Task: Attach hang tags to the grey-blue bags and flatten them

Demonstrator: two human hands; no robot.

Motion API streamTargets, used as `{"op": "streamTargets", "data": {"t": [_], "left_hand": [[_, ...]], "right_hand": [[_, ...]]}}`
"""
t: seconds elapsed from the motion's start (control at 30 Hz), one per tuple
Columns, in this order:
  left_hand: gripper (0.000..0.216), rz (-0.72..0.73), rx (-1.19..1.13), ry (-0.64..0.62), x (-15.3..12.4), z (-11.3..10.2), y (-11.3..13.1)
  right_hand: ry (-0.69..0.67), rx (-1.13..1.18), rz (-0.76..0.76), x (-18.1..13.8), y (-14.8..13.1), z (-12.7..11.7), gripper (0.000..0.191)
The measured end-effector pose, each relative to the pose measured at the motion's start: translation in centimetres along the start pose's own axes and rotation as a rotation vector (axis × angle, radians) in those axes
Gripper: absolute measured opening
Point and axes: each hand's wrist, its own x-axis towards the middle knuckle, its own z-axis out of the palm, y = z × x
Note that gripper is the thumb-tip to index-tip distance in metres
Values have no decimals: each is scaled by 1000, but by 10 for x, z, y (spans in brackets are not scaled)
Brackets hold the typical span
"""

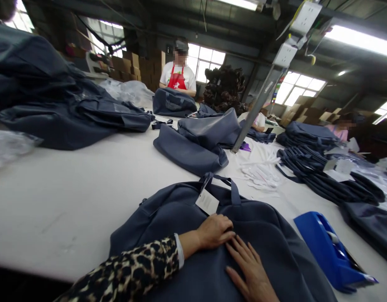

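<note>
A dark blue fabric bag (pixel 180 218) lies flat on the white table (pixel 70 201) right in front of me, its handles and a white hang tag (pixel 207 201) pointing away. My left hand (pixel 214 231) rests on the middle of the bag with its fingers curled down against the cloth. My right hand (pixel 251 270) lies flat on the bag just beside it, fingers stretched out and apart. Neither hand grips anything I can see.
A blue tape dispenser (pixel 330 251) sits at the right. More blue bags (pixel 196 142) lie further back, with bag piles (pixel 55 105) at left and stacked straps (pixel 325 172) at right. White gloves (pixel 262 174) lie mid-table. A person in a red apron (pixel 178 75) stands opposite.
</note>
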Motion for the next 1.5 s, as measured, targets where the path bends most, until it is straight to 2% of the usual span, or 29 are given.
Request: {"op": "streamTargets", "data": {"t": [0.1,0.2,0.3,0.37,0.43,0.5,0.57,0.67,0.77,0.87,0.97,1.07,1.2,1.3,1.4,1.5], "left_hand": [[15,-6,-22,-16,-1,-1,-3],[17,11,19,-49,1,-4,-1],[18,41,90,-81,0,-7,1],[19,62,119,-95,-2,-8,0],[20,86,128,-102,-4,-9,-1],[21,112,135,-98,-4,-10,-2],[21,137,145,-75,-4,-12,0],[22,206,139,18,-3,-20,4],[25,330,100,160,-3,-29,10],[26,428,71,245,-4,-34,15],[23,472,66,248,-6,-32,18],[24,485,66,257,-7,-28,20],[29,533,64,291,-7,-26,22],[30,567,71,336,-7,-28,23],[28,575,64,389,-6,-33,24],[24,589,52,469,-6,-45,25]], "right_hand": [[88,201,163,29,25,-21,33],[131,276,400,76,60,-36,28],[-17,141,585,123,87,-27,33],[-92,92,642,144,96,-11,32],[-106,134,661,156,100,3,27],[-100,204,676,158,101,9,23],[-65,316,681,154,100,3,27],[31,676,682,139,92,-23,37],[87,1085,718,122,82,-51,36],[114,1259,763,109,80,-64,32],[121,1042,749,108,85,-62,36],[69,715,620,114,88,-50,42],[-142,264,343,125,78,-27,31],[-297,-11,223,133,68,-12,24],[-332,-123,181,140,62,-4,10],[-302,-48,160,139,62,-4,3]]}}
